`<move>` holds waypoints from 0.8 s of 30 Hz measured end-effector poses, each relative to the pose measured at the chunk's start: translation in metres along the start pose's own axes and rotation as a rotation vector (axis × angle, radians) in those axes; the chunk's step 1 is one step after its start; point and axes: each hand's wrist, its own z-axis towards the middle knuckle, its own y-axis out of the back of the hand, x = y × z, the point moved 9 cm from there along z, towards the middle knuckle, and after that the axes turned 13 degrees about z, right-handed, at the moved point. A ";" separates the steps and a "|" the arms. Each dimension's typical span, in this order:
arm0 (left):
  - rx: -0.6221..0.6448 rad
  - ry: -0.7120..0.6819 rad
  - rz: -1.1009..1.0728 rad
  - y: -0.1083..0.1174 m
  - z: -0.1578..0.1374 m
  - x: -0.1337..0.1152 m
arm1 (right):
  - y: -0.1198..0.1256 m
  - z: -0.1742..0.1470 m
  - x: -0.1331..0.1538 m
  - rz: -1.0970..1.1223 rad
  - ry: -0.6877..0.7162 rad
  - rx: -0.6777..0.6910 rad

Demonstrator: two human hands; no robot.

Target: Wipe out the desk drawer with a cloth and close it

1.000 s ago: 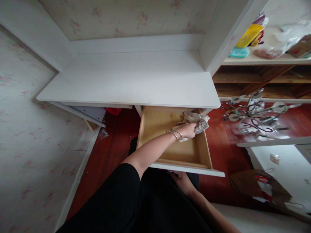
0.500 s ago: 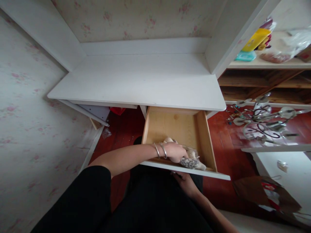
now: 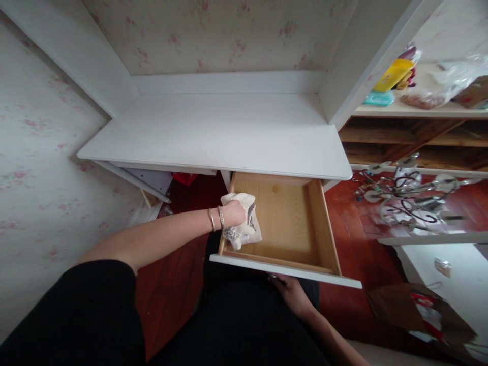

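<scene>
A crumpled cream cloth (image 3: pixel 251 229) with grey patterned patches is bunched under my left hand (image 3: pixel 233 213), whose fingers are closed on it. Two silver bracelets circle that wrist. The cloth lies at the left side of a pulled-out wooden drawer (image 3: pixel 290 218), over its left wall and part of its bottom. Just below the drawer's white front (image 3: pixel 316 276) is my right hand (image 3: pixel 292 292), its fingers curled and partly hidden under the front edge. What they grip there is hidden.
The drawer sits beneath a white desk (image 3: pixel 221 132). To the right, a metal chandelier (image 3: pixel 415 193) lies on the red wooden floor (image 3: pixel 354 223). A brown paper bag (image 3: pixel 396 305) stands at lower right. A shelf (image 3: pixel 412 113) holds plastic bags.
My left hand has moved the cloth from the drawer's front right to its left side. My right hand stays under the drawer front.
</scene>
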 end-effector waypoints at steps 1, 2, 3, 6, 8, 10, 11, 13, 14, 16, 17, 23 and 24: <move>0.016 0.002 0.033 0.000 0.006 0.012 | 0.000 0.000 -0.001 -0.001 -0.005 0.001; 0.027 0.009 0.068 0.001 0.012 0.024 | 0.000 0.000 -0.001 -0.003 -0.011 0.000; 0.030 0.021 0.101 0.004 0.018 0.037 | 0.000 -0.001 -0.002 -0.006 -0.015 -0.004; -0.004 0.063 0.180 0.017 0.029 0.070 | 0.000 -0.001 -0.003 0.004 -0.017 -0.024; -0.030 0.077 0.214 0.024 0.028 0.079 | -0.001 -0.002 -0.003 0.025 -0.015 -0.031; -0.073 0.078 0.245 0.031 0.021 0.080 | -0.002 -0.002 -0.003 0.040 -0.017 -0.025; -0.099 0.086 0.255 0.033 0.015 0.080 | -0.002 -0.002 -0.003 0.042 -0.016 -0.021; -0.135 0.128 0.248 0.036 0.000 0.082 | -0.002 -0.002 -0.004 0.035 -0.011 -0.019; -0.131 0.159 0.227 0.035 -0.009 0.084 | -0.001 -0.002 -0.004 0.026 -0.007 -0.019; -0.091 0.225 0.161 0.030 -0.025 0.087 | 0.000 -0.001 -0.004 0.000 0.000 -0.014; -0.072 0.250 0.129 0.028 -0.033 0.086 | 0.000 0.000 -0.004 -0.014 0.001 -0.007; 0.004 0.273 -0.060 0.038 -0.075 0.042 | -0.002 0.001 -0.005 -0.020 0.017 0.021; 0.045 0.282 -0.102 0.040 -0.083 0.034 | -0.002 0.002 -0.005 -0.018 0.018 0.017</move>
